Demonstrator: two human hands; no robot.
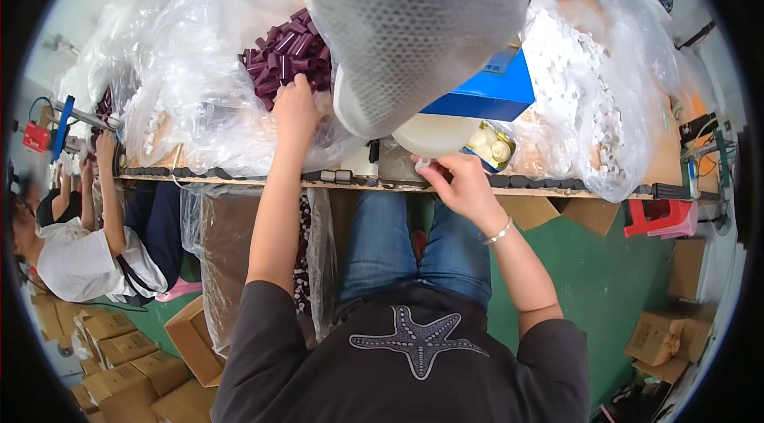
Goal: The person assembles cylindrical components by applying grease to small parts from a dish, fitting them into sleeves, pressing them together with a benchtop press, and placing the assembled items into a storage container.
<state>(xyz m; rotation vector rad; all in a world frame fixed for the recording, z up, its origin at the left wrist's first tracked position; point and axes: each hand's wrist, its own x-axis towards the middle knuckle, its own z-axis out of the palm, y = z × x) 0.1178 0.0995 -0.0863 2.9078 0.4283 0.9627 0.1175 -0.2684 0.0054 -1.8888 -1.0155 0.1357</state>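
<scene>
My left hand [296, 109] reaches to the near edge of a pile of short, glossy dark purple tubes [278, 57]. Its fingers are bent in against the tubes, and whatever the fingertips grip is hidden. Over the front edge of the bench, my right hand [465, 188] pinches a small white piece [423, 162] between thumb and finger. Just beyond that hand are a pale round dish [434, 133] and a tin [491, 146] with cream-coloured round pieces in it.
Clear plastic sheeting [207, 49] surrounds the purple pile. Many small white pieces [589, 97] lie at the right, past a blue box [493, 93]. A white mesh-covered object [422, 17] hangs close overhead. Cartons [119, 375] and a co-worker [95, 256] are at the left.
</scene>
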